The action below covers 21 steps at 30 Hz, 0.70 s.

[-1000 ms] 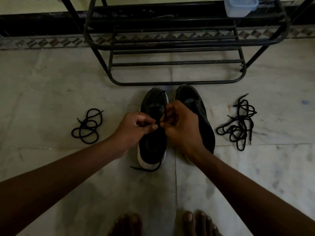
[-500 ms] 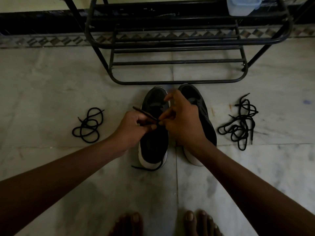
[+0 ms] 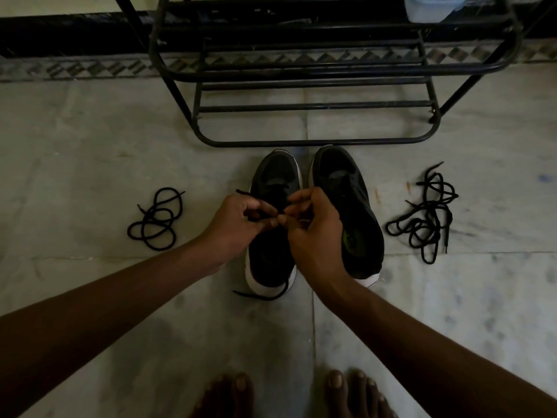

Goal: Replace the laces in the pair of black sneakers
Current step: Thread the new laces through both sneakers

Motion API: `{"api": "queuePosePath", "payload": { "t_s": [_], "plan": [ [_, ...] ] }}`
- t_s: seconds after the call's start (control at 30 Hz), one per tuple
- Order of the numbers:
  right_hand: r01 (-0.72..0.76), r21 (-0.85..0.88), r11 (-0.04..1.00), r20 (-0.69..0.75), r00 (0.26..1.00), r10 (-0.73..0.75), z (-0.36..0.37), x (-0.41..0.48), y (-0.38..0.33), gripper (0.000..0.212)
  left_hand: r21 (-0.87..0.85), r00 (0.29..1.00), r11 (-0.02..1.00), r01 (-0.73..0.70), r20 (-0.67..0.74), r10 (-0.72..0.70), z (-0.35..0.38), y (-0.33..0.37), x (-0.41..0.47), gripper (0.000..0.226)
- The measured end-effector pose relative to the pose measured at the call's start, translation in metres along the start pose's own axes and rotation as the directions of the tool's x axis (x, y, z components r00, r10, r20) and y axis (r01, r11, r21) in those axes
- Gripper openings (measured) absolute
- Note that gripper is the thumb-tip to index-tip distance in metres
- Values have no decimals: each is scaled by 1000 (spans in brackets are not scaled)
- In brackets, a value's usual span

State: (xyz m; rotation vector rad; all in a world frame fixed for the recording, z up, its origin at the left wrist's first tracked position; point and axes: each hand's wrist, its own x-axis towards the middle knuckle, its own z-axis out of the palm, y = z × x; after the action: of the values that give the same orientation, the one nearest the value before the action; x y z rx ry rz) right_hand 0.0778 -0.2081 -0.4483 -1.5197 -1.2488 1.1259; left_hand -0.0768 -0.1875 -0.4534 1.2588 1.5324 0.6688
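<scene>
Pinching a black lace (image 3: 242,193) between the thumb and curled fingers of the left grip (image 3: 238,224), with the right grip (image 3: 313,233) closed on the same lace just beside it, the two sets of fingertips almost meeting above the tongue of the left sneaker (image 3: 275,176). Held over the middle of that shoe, both grips, with bare forearms reaching in from the bottom corners of the head view. Poking up and to the left from behind the left knuckles, one tip of the lace. Trailing on the floor (image 3: 90,146) round the shoe's white heel, another dark end; impossible to tell whether it belongs to the same lace, with the hands in the way. Standing just beside it, sole to sole, the right sneaker (image 3: 346,188), its heel partly hidden by the right wrist and a yellow-green mark showing inside. Pointing away from the person, both toes, just short of the bottom rail of a black metal rack (image 3: 313,143). Lying well apart on the left, a loosely looped coil (image 3: 156,218) of black lace; lying on the right, near the right sneaker but not touching it, a tangled lace pile (image 3: 428,215). Sitting on an upper shelf of the rack, cut off by the top edge, a pale plastic tub (image 3: 431,7). Showing at the bottom edge, bare feet (image 3: 355,393) on the marble.
</scene>
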Motion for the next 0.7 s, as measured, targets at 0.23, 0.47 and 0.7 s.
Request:
{"api": "queuePosePath", "payload": {
  "t_s": [0.23, 0.47, 0.7],
  "plan": [
    [202, -208, 957, -12, 978, -208, 11, -28, 23, 35, 54, 999, 999, -4, 54, 2, -1, 5, 3, 25],
    [186, -188, 964, 75, 982, -175, 11, -24, 28, 49, -710, 994, 699, 85, 9, -112, -31, 19, -4, 24],
    [167, -239, 957, 61, 986, -157, 13, -27, 36, 50, 550, 999, 834, -45, 33, 32, -63, 33, -17, 17]
  ]
}}
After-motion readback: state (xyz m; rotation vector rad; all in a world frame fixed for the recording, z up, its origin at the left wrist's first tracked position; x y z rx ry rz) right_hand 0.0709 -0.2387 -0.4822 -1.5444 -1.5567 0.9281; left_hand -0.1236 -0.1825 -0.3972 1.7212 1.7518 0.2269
